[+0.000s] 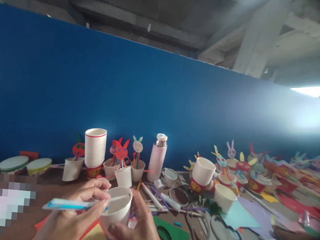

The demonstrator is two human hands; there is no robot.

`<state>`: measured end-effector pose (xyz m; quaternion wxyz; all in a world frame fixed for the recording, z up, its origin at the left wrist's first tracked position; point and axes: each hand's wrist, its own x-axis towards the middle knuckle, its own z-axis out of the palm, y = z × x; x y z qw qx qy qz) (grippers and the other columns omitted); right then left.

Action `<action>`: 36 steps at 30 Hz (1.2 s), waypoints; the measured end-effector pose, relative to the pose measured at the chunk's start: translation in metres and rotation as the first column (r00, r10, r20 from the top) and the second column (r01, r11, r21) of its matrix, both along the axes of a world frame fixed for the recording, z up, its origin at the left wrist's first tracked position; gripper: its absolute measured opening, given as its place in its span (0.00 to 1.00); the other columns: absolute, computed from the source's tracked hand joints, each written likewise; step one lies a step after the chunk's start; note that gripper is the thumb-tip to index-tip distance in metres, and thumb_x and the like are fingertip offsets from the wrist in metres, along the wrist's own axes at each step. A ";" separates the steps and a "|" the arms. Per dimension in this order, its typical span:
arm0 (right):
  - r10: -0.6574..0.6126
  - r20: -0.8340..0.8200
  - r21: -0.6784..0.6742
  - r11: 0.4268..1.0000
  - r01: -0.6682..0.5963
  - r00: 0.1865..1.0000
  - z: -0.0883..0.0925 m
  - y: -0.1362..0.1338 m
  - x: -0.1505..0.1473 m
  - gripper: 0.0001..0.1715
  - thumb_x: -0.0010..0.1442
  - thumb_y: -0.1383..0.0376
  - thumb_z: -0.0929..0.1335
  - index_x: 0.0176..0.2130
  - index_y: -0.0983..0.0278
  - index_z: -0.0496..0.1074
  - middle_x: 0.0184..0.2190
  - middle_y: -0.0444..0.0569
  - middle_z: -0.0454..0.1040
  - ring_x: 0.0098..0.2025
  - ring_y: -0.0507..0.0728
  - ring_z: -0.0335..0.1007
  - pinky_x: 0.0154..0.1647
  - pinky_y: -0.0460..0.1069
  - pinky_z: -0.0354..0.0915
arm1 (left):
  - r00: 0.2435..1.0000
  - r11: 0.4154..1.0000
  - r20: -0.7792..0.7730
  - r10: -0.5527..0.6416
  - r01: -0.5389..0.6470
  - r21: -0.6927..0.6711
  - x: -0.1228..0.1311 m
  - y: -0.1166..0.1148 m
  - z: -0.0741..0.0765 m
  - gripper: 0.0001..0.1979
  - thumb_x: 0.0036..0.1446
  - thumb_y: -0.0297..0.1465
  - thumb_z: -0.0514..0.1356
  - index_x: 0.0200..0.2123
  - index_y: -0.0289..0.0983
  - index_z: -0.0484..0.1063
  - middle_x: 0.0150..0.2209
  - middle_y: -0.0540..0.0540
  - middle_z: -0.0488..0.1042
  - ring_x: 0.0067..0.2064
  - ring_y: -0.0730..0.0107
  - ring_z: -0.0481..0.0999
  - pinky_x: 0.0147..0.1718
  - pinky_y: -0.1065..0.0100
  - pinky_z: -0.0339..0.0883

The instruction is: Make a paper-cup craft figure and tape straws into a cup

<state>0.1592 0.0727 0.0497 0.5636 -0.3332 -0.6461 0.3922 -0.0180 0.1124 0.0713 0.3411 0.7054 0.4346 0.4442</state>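
Note:
My right hand [142,226] is wrapped around a white paper cup [119,215], thumb in front and fingers along its far side. The cup's mouth is tilted slightly toward me. Between the thumb and fingers of my left hand [81,214] is a slim blue-and-white pen-like tool [67,204]; its exact kind is unclear. A thin white length [119,198] reaches from my left fingertips across the cup's opening. Whether it belongs to the tool cannot be made out. Just behind stands a white cup [123,177] with a red paper rabbit figure [122,153] on a stem.
A tall stack of paper cups [94,148], a pink thermos [156,161] and a small mug [169,177] line the blue partition [109,85]. Markers [151,196], tape rolls [227,234] and green paper [178,233] lie at right. Several cups with paper figures crowd the far right.

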 end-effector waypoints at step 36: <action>0.031 -0.019 -0.057 0.998 -0.032 0.999 -0.010 0.002 -0.004 0.42 0.40 0.65 0.73 0.52 0.63 0.55 0.45 0.53 0.71 0.43 0.60 0.68 0.42 0.51 0.64 | 0.994 0.999 0.105 0.031 -0.027 -0.039 0.021 -0.009 0.005 0.12 0.45 0.41 0.61 0.20 0.41 0.77 0.43 0.41 0.76 0.48 0.50 0.72 0.42 0.60 0.69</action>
